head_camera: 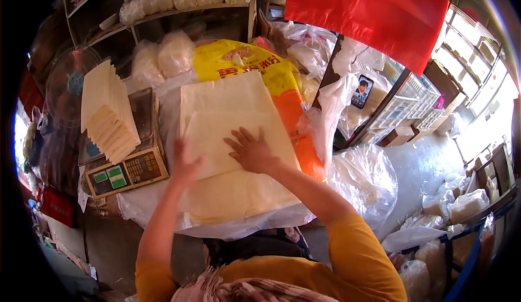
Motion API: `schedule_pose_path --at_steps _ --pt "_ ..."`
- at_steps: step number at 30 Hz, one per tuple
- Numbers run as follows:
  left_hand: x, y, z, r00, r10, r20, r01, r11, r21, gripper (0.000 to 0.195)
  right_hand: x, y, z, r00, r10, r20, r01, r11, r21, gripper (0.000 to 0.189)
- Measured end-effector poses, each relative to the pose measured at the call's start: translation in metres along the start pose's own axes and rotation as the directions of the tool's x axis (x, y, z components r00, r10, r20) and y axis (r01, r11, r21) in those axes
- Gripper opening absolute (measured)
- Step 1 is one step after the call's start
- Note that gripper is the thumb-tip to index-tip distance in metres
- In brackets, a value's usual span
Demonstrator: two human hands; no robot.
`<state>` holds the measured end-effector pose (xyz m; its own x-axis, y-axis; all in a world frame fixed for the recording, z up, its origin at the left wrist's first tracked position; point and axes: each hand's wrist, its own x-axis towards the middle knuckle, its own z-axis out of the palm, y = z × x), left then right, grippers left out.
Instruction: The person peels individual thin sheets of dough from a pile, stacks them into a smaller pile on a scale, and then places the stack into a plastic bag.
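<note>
Before me lies a pile of thin cream-coloured sheets (228, 94); their material is unclear. A smaller top sheet (215, 139) covers the middle of the pile. My right hand (254, 151) rests palm down on that sheet with its fingers spread. At the sheet's left edge is my left hand (185, 163), blurred, its thumb and fingers apart; whether it touches the sheet is unclear. A fanned stack of folded cream sheets (110, 114) sits on a digital weighing scale (126, 171) to the left.
White plastic sheeting (240, 228) underlies the pile. A yellow and orange printed sack (285, 82) lies behind it. Bagged goods (175, 53), a fan (73, 86) and a phone (362, 91) are nearby. A red plastic sheet (366, 13) hangs upper right, above white crates (395, 112).
</note>
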<state>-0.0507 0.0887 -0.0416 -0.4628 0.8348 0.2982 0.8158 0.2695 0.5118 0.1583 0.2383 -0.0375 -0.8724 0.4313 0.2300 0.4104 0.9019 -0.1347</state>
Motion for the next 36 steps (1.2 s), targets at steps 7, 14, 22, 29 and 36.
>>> schedule_pose_path --at_steps 7,14,22,29,36 --pt "-0.012 -0.161 -0.126 0.367 -0.547 -0.753 0.100 0.828 -0.552 0.060 0.018 -0.018 -0.046 0.968 0.149 0.202 -0.129 0.986 -0.109 0.065" --pt "0.007 -0.166 -0.157 0.661 -0.740 0.126 0.025 -0.146 -0.989 0.073 0.019 0.010 -0.061 0.856 0.244 0.456 -0.350 0.923 0.162 0.063" --pt "0.012 -0.148 -0.157 0.699 -0.710 0.082 -0.039 -0.153 -0.988 0.062 -0.004 0.020 -0.035 0.907 0.305 0.290 -0.391 0.866 0.313 0.063" --pt "-0.024 -0.081 -0.160 0.844 -0.498 0.201 0.043 -0.310 -0.950 0.056 -0.015 0.035 -0.033 0.908 0.326 0.263 -0.411 0.815 0.408 0.059" --pt "-0.013 -0.095 -0.170 0.906 -0.374 0.199 0.076 -0.318 -0.945 0.048 -0.046 0.028 -0.029 0.888 0.451 0.092 -0.427 0.732 0.531 0.065"
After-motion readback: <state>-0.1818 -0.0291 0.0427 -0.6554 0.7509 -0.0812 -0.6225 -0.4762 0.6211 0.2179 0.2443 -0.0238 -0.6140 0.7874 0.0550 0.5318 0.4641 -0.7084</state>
